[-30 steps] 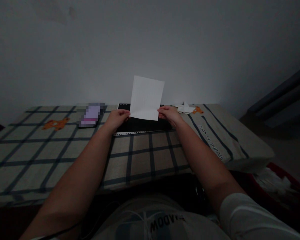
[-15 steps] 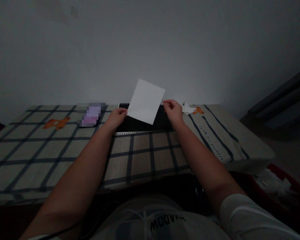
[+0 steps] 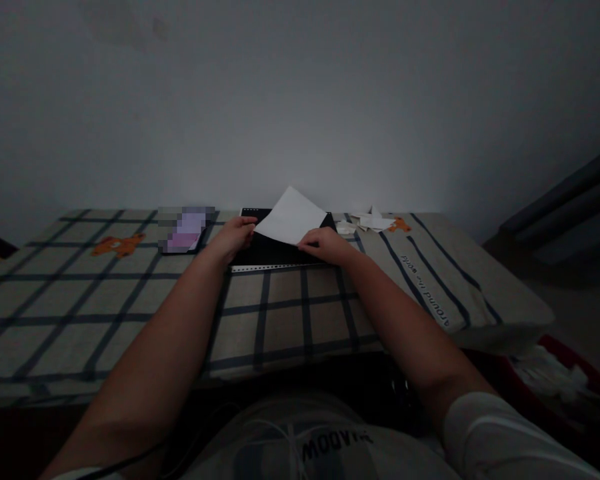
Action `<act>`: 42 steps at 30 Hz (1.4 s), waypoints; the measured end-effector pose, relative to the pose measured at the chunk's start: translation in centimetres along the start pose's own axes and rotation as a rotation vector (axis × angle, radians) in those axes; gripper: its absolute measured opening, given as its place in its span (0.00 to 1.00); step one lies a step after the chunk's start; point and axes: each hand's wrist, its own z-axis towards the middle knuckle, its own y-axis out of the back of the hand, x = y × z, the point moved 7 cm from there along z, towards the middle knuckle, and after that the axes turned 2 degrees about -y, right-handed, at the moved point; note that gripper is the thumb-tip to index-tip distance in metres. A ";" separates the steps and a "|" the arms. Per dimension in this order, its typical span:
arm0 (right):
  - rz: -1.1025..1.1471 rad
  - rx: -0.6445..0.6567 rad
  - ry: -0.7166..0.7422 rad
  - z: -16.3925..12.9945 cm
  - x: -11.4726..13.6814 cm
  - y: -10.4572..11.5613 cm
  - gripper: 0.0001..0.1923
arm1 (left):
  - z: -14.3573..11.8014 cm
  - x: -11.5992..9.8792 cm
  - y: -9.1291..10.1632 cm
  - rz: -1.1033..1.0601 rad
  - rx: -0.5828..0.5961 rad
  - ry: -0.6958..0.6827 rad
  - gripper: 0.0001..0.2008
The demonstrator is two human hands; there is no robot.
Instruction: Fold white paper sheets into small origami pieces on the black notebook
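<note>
In my head view, the paper (image 3: 291, 217) spans my two grips over the black pad (image 3: 273, 255), by the table's (image 3: 285, 320) far edge. My left hand (image 3: 233, 239) pinches its left corner, fingertips together; my right hand (image 3: 327, 245), pinched as tightly, has the near corner.

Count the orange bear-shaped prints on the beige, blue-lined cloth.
2: one orange print left of the black-edged, lilac-screened phone, another orange print right of the white paper pieces. Anything lying on the cloth may hide others.
</note>
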 end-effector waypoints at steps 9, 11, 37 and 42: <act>0.106 -0.057 -0.103 0.1 0.4 -0.3 0.10 | -0.4 -1.4 0.4 -0.014 -0.212 -0.117 0.08; 0.155 -0.072 -0.147 0.1 0.3 -0.4 0.10 | -0.5 -1.4 0.1 -0.072 -0.177 -0.112 0.07; 0.767 -0.214 -0.428 2.6 1.6 0.5 0.19 | -1.2 -2.0 -4.4 -0.452 0.273 0.032 0.07; 0.796 -0.174 -0.413 3.1 3.3 1.4 0.21 | -2.0 -4.0 -4.4 -0.377 0.163 0.074 0.07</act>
